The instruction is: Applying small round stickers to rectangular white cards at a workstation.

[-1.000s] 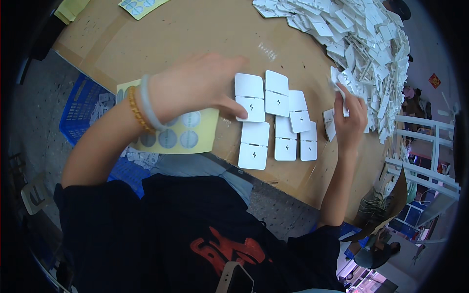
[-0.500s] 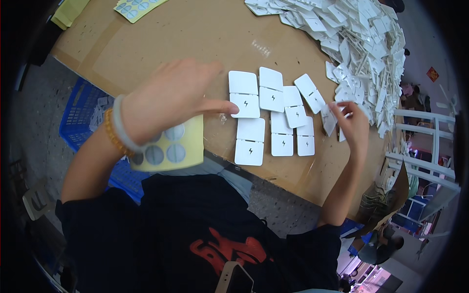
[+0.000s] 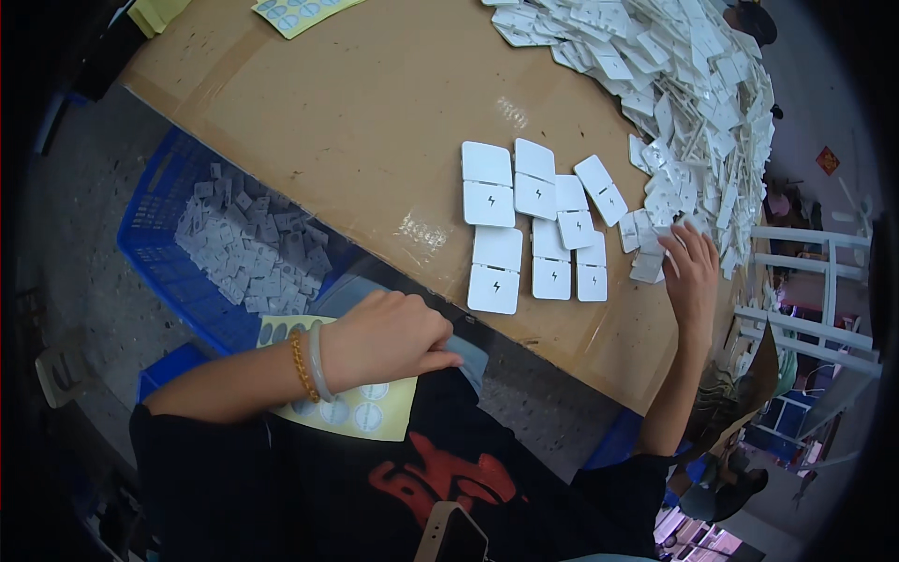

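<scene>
My left hand (image 3: 389,342) is drawn back off the table, its fingers curled into a fist. Under its palm and wrist hangs a yellow sheet of round silvery stickers (image 3: 367,415); the fingers seem closed on it, though the grip is hidden beneath. On the right, my right hand (image 3: 691,272) has its fingers stretched and slightly apart, over loose white pieces (image 3: 646,267) at the edge of a big pile. Between the hands, several white plastic covers with a lightning mark (image 3: 494,272) lie in two rough rows, some overlapping. One narrower cover (image 3: 600,190) lies tilted beside them.
A large heap of white plastic pieces (image 3: 655,84) covers the table's far right. Another sticker sheet (image 3: 298,13) lies at the far left edge of the brown table (image 3: 309,122). Below that edge stands a blue basket (image 3: 150,234) holding small white pieces. A phone (image 3: 451,534) is at my chest.
My left hand has pulled back from the covers toward my body, its fingers curling, and the sticker sheet came with it. My right hand has moved slightly right and down, its pinched fingers now spread.
</scene>
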A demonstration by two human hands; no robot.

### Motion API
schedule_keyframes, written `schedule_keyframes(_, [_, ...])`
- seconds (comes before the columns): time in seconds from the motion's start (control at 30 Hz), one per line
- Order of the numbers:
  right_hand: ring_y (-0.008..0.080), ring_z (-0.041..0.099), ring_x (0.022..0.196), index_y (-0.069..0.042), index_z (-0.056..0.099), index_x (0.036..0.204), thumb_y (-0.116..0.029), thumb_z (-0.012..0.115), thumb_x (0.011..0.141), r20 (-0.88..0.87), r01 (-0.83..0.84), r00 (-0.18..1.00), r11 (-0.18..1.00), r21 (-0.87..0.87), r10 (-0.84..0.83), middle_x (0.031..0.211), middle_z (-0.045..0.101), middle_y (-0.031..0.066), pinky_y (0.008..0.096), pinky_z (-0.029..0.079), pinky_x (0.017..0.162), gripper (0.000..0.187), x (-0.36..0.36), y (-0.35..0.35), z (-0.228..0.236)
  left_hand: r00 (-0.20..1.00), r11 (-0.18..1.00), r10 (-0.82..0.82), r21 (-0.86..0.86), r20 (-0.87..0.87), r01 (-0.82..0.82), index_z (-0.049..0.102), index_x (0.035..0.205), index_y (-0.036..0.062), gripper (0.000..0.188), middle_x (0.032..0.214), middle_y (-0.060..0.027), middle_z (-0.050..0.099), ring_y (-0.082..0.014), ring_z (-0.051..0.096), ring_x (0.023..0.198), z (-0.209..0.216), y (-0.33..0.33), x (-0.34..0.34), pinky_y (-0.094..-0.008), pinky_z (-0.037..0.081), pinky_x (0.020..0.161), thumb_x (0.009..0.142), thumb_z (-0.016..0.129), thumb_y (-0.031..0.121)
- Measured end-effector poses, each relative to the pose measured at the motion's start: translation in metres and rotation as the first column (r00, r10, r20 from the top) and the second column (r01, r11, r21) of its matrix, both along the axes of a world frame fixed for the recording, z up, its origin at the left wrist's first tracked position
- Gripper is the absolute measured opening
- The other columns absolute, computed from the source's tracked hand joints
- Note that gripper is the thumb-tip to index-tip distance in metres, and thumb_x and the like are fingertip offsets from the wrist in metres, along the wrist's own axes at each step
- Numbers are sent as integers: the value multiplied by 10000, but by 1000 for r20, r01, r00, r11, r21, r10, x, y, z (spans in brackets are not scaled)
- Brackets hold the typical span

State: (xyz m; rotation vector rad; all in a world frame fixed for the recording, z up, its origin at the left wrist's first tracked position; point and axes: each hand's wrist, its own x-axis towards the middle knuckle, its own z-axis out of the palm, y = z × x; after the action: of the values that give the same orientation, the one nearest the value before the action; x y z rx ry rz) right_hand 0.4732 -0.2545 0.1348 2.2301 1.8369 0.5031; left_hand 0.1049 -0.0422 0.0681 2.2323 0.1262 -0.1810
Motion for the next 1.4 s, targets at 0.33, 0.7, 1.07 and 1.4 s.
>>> schedule_keyframes(0.33, [45, 533, 687, -3, 678, 1054, -242, 642, 980, -881, 509, 194, 812, -285, -431, 778, 621, -35, 217, 425, 635, 253, -31, -55, -31, 805, 913, 408, -195, 430, -359, 616, 653, 74, 416, 531, -68, 582, -238, 576, 451, 15, -6, 20, -348, 432, 450, 910, 683, 393])
schedule_keyframes(0.7, [200, 690, 901, -5, 368, 1416, 57, 748, 820, -938, 485, 23, 817, 312, 345, 1101, 681, 142, 284, 551, 821, 710, -265, 50, -39, 633, 697, 704, -483, 321, -530, 675, 815, 23, 242, 664, -47, 638, -109, 530, 515, 25, 6, 35, -248, 398, 478, 870, 770, 239])
schedule_keyframes(1.07, [185, 669, 735, 12, 684, 994, -165, 715, 895, -964, 330, 84, 906, 267, 253, 874, 727, 124, 297, 537, 726, 206, -231, 18, -48, 959, 888, 152, -459, 240, -26, 719, 1059, 41, 312, 911, -109, 740, -236, 727, 809, 35, 22, -8, -293, 559, 703, 850, 758, 269])
schedule_keyframes(1.4, [283, 529, 1287, -130, 705, 1190, -256, 721, 862, -368, 76, 930, 973, 218, 10, 1219, 681, 53, 552, 157, 1184, 352, -209, 58, -58, 980, 908, 181, -396, 82, -135, 761, 1051, 59, 281, 871, -130, 747, -220, 726, 740, 15, 34, -6, -285, 549, 676, 841, 770, 245])
